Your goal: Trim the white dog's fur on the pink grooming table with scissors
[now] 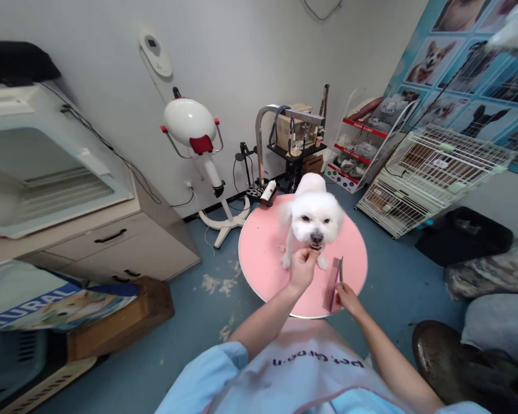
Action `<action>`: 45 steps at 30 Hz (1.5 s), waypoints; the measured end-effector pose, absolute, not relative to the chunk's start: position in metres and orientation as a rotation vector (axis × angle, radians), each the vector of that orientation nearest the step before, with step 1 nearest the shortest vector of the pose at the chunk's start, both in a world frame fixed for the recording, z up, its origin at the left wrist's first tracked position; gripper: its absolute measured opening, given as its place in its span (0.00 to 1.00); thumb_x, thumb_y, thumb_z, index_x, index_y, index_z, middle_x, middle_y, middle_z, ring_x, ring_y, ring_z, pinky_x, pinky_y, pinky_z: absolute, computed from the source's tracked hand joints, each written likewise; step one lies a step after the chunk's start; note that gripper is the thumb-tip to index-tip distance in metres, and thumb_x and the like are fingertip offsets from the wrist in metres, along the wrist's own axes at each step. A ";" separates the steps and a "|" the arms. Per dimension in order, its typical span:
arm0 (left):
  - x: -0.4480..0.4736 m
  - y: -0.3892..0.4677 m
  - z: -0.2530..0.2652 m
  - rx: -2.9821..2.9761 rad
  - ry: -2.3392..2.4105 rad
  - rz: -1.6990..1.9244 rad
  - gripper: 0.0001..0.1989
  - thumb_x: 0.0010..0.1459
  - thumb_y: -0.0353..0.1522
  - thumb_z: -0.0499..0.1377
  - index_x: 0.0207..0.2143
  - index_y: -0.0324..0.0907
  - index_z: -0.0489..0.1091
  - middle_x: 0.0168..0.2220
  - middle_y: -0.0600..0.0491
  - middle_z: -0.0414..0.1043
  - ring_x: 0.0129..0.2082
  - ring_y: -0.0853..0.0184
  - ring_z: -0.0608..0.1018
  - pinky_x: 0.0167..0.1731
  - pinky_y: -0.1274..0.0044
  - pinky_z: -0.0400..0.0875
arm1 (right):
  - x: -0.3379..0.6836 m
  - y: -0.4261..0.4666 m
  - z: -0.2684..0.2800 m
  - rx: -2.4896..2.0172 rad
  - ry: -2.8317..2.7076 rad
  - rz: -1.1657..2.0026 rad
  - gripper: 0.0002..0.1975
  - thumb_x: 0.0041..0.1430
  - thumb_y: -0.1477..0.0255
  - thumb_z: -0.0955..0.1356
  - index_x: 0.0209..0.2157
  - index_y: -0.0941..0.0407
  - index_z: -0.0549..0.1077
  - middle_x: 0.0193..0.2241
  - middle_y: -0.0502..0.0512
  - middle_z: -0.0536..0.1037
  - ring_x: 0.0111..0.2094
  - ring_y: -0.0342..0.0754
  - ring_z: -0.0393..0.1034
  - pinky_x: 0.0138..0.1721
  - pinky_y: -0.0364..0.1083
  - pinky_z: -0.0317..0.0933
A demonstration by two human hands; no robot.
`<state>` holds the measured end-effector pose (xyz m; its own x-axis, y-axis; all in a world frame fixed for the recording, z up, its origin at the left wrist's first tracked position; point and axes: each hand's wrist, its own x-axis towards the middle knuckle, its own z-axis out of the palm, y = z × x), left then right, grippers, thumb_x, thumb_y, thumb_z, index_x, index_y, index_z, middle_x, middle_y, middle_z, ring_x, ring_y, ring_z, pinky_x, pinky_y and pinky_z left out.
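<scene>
A white dog [316, 221] with a rounded, fluffy head sits on a round pink table [263, 253], facing me. My left hand [303, 269] is closed in a pinch at the fur under the dog's chin, just below its slightly open mouth. Over the table's front right, my right hand [346, 296] is closed around a purple comb [333, 287]. Beside the comb a narrow grey blade [341, 269], apparently of scissors, sticks up from the same hand. Its handles are hidden by the fingers.
A metal grooming arm [259, 144] rises behind the table, by a small tool tray holding a white bottle [268, 190]. A white-and-red dryer [190, 122] stands at the left. Stacked wire cages [440, 167] stand at the right. Hair clumps [218, 283] lie on the floor.
</scene>
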<state>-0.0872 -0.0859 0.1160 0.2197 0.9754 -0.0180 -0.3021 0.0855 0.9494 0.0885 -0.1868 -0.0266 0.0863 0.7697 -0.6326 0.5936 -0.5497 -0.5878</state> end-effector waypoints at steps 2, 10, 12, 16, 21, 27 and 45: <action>-0.097 -0.090 0.122 1.218 0.887 1.176 0.19 0.53 0.42 0.58 0.17 0.41 0.63 0.16 0.56 0.60 0.19 0.73 0.61 0.23 0.78 0.53 | 0.086 -0.191 -0.007 -1.972 -1.280 1.505 0.26 0.62 0.52 0.60 0.53 0.55 0.61 0.44 0.62 0.76 0.45 0.54 0.75 0.43 0.52 0.67; -0.125 -0.099 0.149 2.092 1.268 1.156 0.14 0.59 0.28 0.55 0.20 0.40 0.69 0.20 0.51 0.70 0.23 0.70 0.69 0.27 0.75 0.50 | 0.046 -0.168 0.090 -1.193 -1.416 2.130 0.22 0.41 0.66 0.78 0.36 0.58 0.70 0.31 0.50 0.78 0.30 0.43 0.73 0.34 0.44 0.67; -0.125 -0.103 0.154 2.214 1.342 1.055 0.14 0.59 0.28 0.55 0.21 0.40 0.70 0.21 0.50 0.72 0.24 0.68 0.71 0.26 0.74 0.48 | 0.042 -0.151 0.109 -1.197 -1.575 2.049 0.18 0.43 0.69 0.76 0.35 0.58 0.71 0.30 0.49 0.77 0.29 0.42 0.71 0.32 0.42 0.66; -0.125 -0.110 0.166 2.319 1.427 0.830 0.12 0.60 0.28 0.56 0.24 0.39 0.73 0.25 0.47 0.75 0.26 0.65 0.74 0.24 0.73 0.45 | 0.044 -0.126 0.133 -1.182 -1.772 1.832 0.12 0.44 0.73 0.74 0.32 0.58 0.70 0.25 0.45 0.72 0.27 0.40 0.66 0.31 0.41 0.64; -0.125 -0.112 0.172 2.348 1.431 0.756 0.12 0.63 0.30 0.56 0.28 0.38 0.76 0.27 0.45 0.76 0.27 0.62 0.76 0.23 0.74 0.43 | 0.047 -0.115 0.136 -1.076 -1.787 1.821 0.15 0.46 0.64 0.75 0.30 0.58 0.70 0.23 0.46 0.70 0.26 0.40 0.64 0.31 0.43 0.64; -0.122 -0.112 0.171 2.352 1.410 0.768 0.12 0.62 0.29 0.56 0.28 0.38 0.76 0.26 0.45 0.75 0.27 0.62 0.76 0.23 0.74 0.43 | 0.051 -0.113 0.127 -1.079 -1.726 1.830 0.22 0.46 0.57 0.77 0.32 0.58 0.69 0.23 0.46 0.69 0.26 0.41 0.62 0.29 0.41 0.61; -0.114 -0.116 0.180 2.350 1.386 0.671 0.12 0.64 0.30 0.54 0.31 0.40 0.76 0.30 0.48 0.77 0.32 0.61 0.80 0.23 0.74 0.57 | 0.051 -0.110 0.138 -1.149 -1.752 1.642 0.15 0.44 0.68 0.76 0.26 0.58 0.67 0.24 0.47 0.69 0.27 0.41 0.60 0.26 0.39 0.58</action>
